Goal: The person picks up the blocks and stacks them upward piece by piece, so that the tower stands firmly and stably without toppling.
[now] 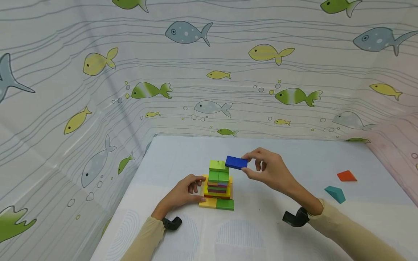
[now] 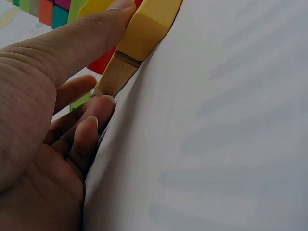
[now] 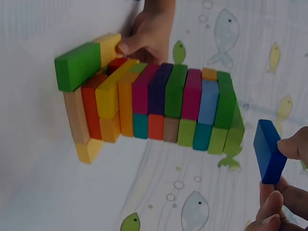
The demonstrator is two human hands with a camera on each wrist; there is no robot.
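Note:
A tower of flat coloured wooden blocks (image 1: pixel 218 177) stands on the table, its light green top layer (image 1: pixel 218 165) uppermost. My right hand (image 1: pixel 269 168) pinches a blue rectangular block (image 1: pixel 236 162) between thumb and fingers, just right of the tower's top. The right wrist view shows this blue block (image 3: pixel 269 151) apart from the tower (image 3: pixel 159 101). At the tower's base, my left hand (image 1: pixel 183 192) holds the left side, its thumb on a yellow block (image 2: pixel 154 26) and its other fingers curled by a bare wood block (image 2: pixel 118 74). The index fingertip is hidden in the left wrist view.
A red-orange block (image 1: pixel 347 176) and a teal block (image 1: pixel 335 194) lie on the table at the right. A green block (image 1: pixel 225 204) juts out at the tower's front foot. Fish-patterned sheeting (image 1: pixel 189 87) stands behind and beside the pale table (image 1: pixel 261 228).

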